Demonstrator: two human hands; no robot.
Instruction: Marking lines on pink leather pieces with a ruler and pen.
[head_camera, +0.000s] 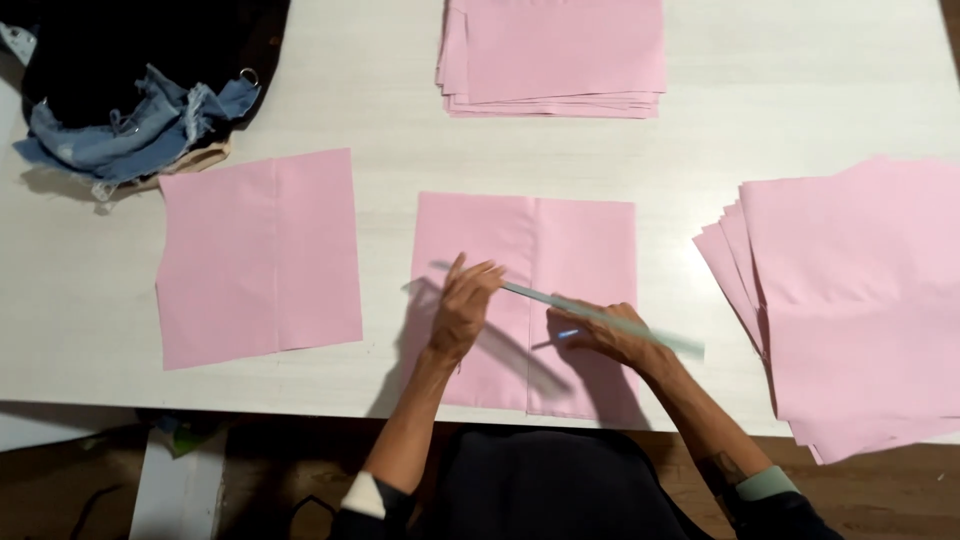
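Observation:
A pink fabric piece (580, 240) with a centre crease lies on the white table (380, 130) in front of me. My left hand (462, 305) rests on it with fingers touching one end of a long clear ruler (670, 340). The ruler slants across the fabric to the right. My right hand (605, 332) sits under the ruler and grips a small blue pen or marker (567, 334) against the cloth.
Another single pink piece (260, 258) lies to the left. A stack of pink pieces (555, 55) sits at the back, and a fanned pile (860, 300) at the right edge. Denim scraps and dark cloth (140, 120) lie at the far left.

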